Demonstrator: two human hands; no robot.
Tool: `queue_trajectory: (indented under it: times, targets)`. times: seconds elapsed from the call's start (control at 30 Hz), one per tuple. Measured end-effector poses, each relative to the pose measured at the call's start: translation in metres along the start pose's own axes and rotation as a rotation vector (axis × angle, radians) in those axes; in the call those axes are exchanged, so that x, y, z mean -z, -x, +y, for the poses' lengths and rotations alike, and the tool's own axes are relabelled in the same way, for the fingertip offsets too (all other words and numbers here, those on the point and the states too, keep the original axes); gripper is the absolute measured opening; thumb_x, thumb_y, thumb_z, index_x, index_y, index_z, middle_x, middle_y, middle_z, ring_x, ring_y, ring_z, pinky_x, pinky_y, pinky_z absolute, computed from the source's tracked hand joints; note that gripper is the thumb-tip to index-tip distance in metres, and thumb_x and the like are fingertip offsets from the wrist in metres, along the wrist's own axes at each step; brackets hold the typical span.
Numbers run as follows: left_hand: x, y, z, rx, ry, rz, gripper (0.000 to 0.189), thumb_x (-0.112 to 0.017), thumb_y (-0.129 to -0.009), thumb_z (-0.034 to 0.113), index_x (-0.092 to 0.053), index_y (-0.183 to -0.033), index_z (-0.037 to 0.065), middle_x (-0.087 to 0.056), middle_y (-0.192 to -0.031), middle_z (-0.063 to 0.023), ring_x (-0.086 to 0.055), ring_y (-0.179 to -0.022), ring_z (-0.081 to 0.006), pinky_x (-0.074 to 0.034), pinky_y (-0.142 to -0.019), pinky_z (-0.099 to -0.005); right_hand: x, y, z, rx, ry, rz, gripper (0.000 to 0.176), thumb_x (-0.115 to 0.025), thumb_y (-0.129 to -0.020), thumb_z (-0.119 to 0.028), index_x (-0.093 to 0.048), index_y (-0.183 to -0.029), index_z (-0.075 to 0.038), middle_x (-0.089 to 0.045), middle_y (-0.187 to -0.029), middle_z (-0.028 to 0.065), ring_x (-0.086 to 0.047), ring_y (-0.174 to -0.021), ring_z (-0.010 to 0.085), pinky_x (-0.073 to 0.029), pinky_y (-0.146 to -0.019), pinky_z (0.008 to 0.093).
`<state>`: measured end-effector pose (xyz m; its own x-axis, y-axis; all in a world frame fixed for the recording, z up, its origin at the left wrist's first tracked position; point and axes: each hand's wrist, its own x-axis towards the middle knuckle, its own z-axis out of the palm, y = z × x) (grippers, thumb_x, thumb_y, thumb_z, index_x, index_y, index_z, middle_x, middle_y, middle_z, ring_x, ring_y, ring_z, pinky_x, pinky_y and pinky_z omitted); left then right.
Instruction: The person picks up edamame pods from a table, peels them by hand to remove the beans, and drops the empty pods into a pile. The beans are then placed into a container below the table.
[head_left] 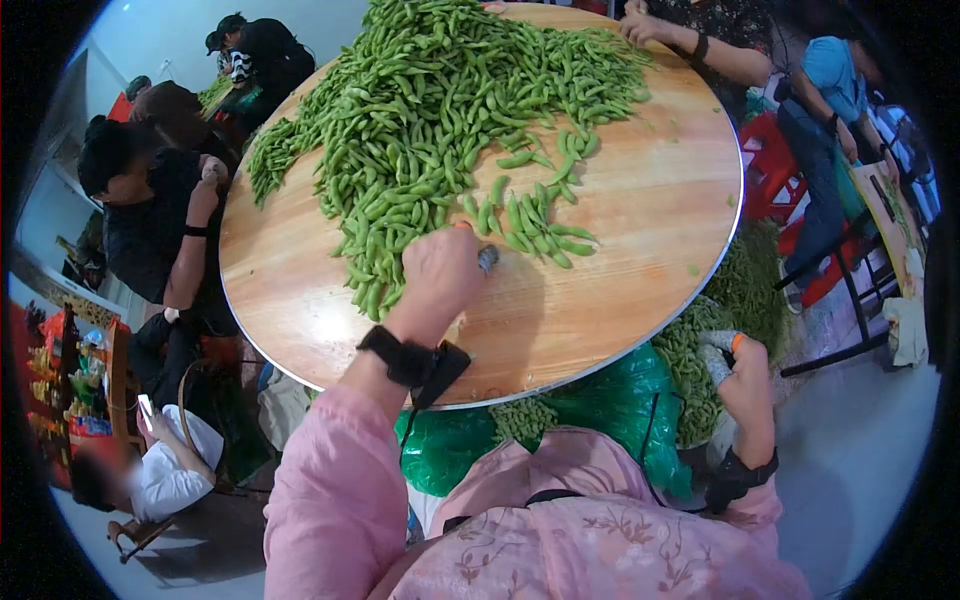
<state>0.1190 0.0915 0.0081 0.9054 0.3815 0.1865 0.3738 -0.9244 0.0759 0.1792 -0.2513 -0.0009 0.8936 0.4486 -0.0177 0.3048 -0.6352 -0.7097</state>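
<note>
Green bean pods (410,130) lie heaped on a round wooden table (620,240), with a looser group (540,225) at the heap's right side. My left hand (440,270) is closed at the near edge of the heap, a grey covering on a finger; whatever it may grip is hidden. Over a pile of pods (685,370) below the table's right edge is my right hand (742,375), fingers bent, with grey and orange coverings on them. No held object can be made out there.
Green plastic (610,415) hangs between my body and the table. People sit at the left, one in black (150,220) and one in white (185,455). Another person's hand (650,28) touches the far right rim. Red stools (770,165) stand at the right.
</note>
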Motion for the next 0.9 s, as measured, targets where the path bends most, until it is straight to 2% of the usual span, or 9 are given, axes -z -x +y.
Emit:
queue_trajectory:
  times: [0.03,0.1,0.13,0.23,0.3,0.37,0.5,0.6,0.9]
  targets:
    - [-0.004,-0.004,-0.003,-0.048,-0.028,0.030,0.016,-0.057,-0.070,0.018,-0.057,-0.067,0.002,-0.058,-0.062,-0.0178,-0.059,-0.060,-0.0322,-0.045,-0.051,-0.0396,-0.006,0.000,-0.006,0.042,-0.095,0.019,0.021,-0.057,-0.071,-0.001,-0.059,-0.091,0.004,-0.061,-0.078,0.0157,-0.059,-0.071,0.0193,-0.045,-0.065,0.0285]
    - [-0.006,-0.005,-0.005,-0.053,-0.038,0.016,0.013,-0.056,-0.068,0.015,-0.057,-0.066,0.002,-0.058,-0.062,-0.0175,-0.059,-0.060,-0.0319,-0.045,-0.051,-0.0395,-0.019,0.000,-0.018,0.077,-0.189,0.034,0.021,-0.057,-0.071,-0.001,-0.059,-0.091,0.004,-0.062,-0.080,0.0138,-0.059,-0.071,0.0175,-0.045,-0.066,0.0275]
    - [-0.003,-0.005,-0.004,-0.056,-0.052,0.016,0.009,-0.056,-0.066,0.012,-0.057,-0.065,0.003,-0.058,-0.063,-0.0172,-0.059,-0.060,-0.0315,-0.045,-0.051,-0.0394,-0.026,-0.001,-0.024,0.117,-0.284,-0.034,0.021,-0.058,-0.073,-0.002,-0.059,-0.093,0.003,-0.063,-0.082,0.0113,-0.058,-0.073,0.0158,-0.045,-0.067,0.0266]
    - [0.024,0.015,0.011,-0.076,0.067,-0.009,0.011,-0.057,-0.068,0.014,-0.058,-0.069,0.003,-0.058,-0.064,-0.0169,-0.059,-0.060,-0.0310,-0.045,-0.051,-0.0393,-0.055,-0.005,-0.042,0.163,-0.519,-0.162,0.020,-0.058,-0.077,-0.003,-0.059,-0.095,0.003,-0.062,-0.085,0.0069,-0.057,-0.075,0.0124,-0.045,-0.068,0.0244]
    - [0.041,0.041,0.023,-0.042,0.197,-0.111,0.016,-0.061,-0.071,0.019,-0.059,-0.077,0.004,-0.059,-0.067,-0.0146,-0.058,-0.063,-0.0308,-0.045,-0.056,-0.0376,-0.068,-0.006,-0.060,0.164,-0.655,-0.231,0.020,-0.058,-0.078,-0.004,-0.058,-0.097,0.002,-0.062,-0.086,0.0049,-0.056,-0.075,0.0108,-0.044,-0.068,0.0233]
    - [0.045,0.069,0.028,-0.123,0.429,-0.147,0.014,-0.061,-0.072,0.012,-0.057,-0.082,0.003,-0.059,-0.069,-0.0140,-0.059,-0.064,-0.0297,-0.045,-0.056,-0.0338,-0.076,-0.008,-0.080,-0.033,-1.018,-0.474,0.019,-0.055,-0.082,-0.008,-0.058,-0.099,0.001,-0.060,-0.085,0.0011,-0.052,-0.071,0.0068,-0.043,-0.063,0.0205]
    - [0.050,0.107,0.040,-0.024,0.684,-0.203,0.020,-0.060,-0.070,0.003,-0.055,-0.089,0.001,-0.059,-0.075,-0.0155,-0.059,-0.068,-0.0296,-0.046,-0.059,-0.0321,-0.089,-0.009,-0.090,-0.007,-1.087,-0.630,0.018,-0.053,-0.084,-0.010,-0.059,-0.098,0.000,-0.058,-0.080,-0.0021,-0.047,-0.064,0.0033,-0.039,-0.057,0.0181]
    - [0.045,0.124,0.038,-0.104,0.699,-0.201,0.029,-0.057,-0.068,-0.005,-0.053,-0.096,-0.001,-0.059,-0.078,-0.0179,-0.059,-0.072,-0.0312,-0.046,-0.063,-0.0326,-0.090,-0.006,-0.092,0.012,-1.133,-0.665,0.018,-0.051,-0.085,-0.013,-0.059,-0.097,-0.001,-0.058,-0.077,-0.0035,-0.044,-0.061,0.0019,-0.035,-0.053,0.0171]
    - [0.043,0.141,0.036,-0.212,0.516,-0.113,0.044,-0.065,-0.057,0.002,-0.053,-0.099,0.002,-0.056,-0.078,-0.0166,-0.057,-0.068,-0.0341,-0.046,-0.060,-0.0358,-0.089,0.000,-0.098,-0.021,-1.055,-0.699,0.017,-0.049,-0.084,-0.008,-0.060,-0.097,-0.002,-0.058,-0.077,-0.0024,-0.044,-0.061,0.0020,-0.035,-0.053,0.0163]
